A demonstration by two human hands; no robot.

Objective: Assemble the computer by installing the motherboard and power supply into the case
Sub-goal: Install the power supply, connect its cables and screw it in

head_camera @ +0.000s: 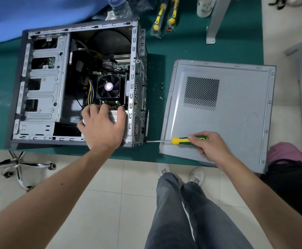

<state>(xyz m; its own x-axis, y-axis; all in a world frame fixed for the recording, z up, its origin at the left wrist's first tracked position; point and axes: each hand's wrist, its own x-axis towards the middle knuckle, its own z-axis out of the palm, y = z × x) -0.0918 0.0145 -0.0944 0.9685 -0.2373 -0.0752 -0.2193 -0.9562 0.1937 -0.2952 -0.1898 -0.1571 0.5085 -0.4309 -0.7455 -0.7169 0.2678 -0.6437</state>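
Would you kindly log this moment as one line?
left hand: steadies power supply in case | right hand: screwdriver tip at rear corner

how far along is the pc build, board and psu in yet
Done: the motherboard, with its CPU fan, already sits inside the case. In hand: the left hand presses on the power supply in the case's near corner while the right hand holds a screwdriver, its tip at the case's rear edge. Left: loose screws lie on the mat, and the side panel is still off.
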